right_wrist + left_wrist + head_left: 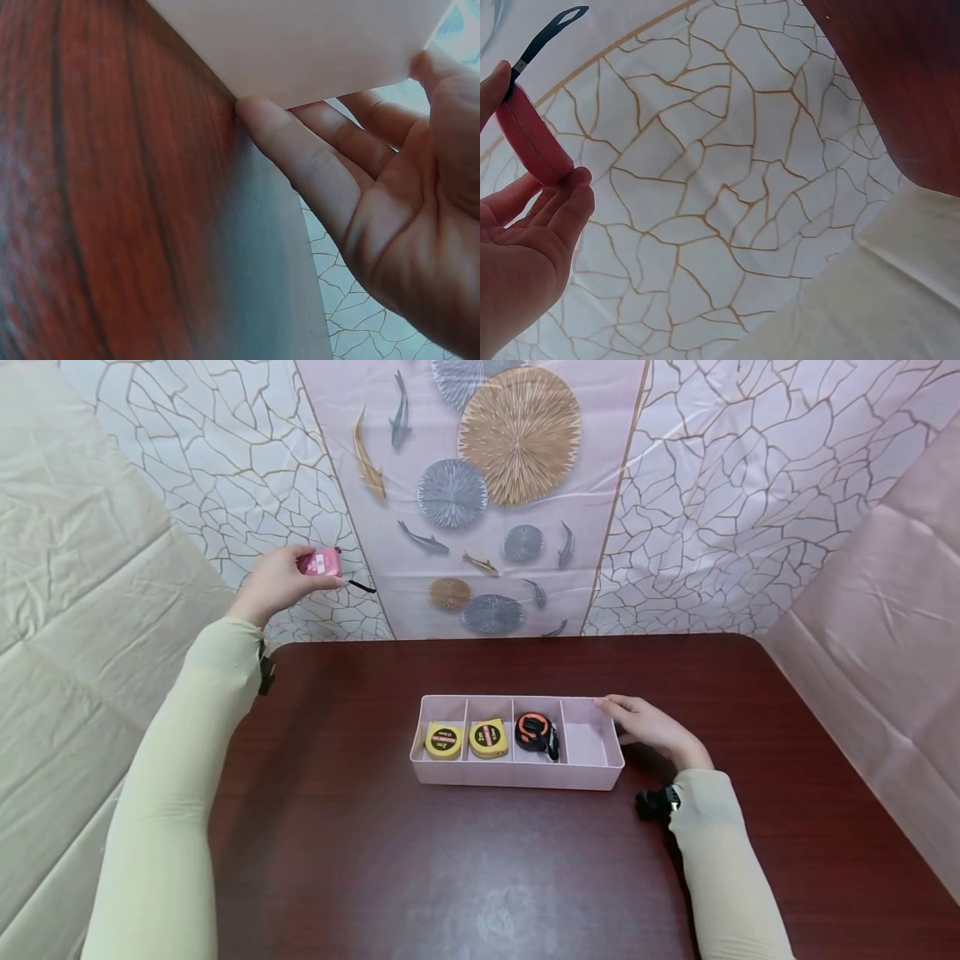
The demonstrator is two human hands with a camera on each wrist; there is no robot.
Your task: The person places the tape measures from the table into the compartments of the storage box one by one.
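Note:
My left hand [279, 578] is raised at the upper left, pinching a small pink tape measure [322, 562] between thumb and fingers. A black wrist strap [551, 36] sticks out from the case in the left wrist view. On the table, my right hand [651, 727] holds the right end of a pale pink divided box [517, 775], thumb at the rim and fingers against its outside. Two yellow tape measures [444, 741] occupy the two left compartments, one in each. A black and orange tape measure [534, 732] lies in the third; the rightmost compartment holds nothing.
The box stands on a dark red-brown wooden table [337, 860] with rounded far corners. A patterned cloth backdrop [675, 527] hangs behind its far edge. Plain cloth sheets [67, 610] border the left and right sides.

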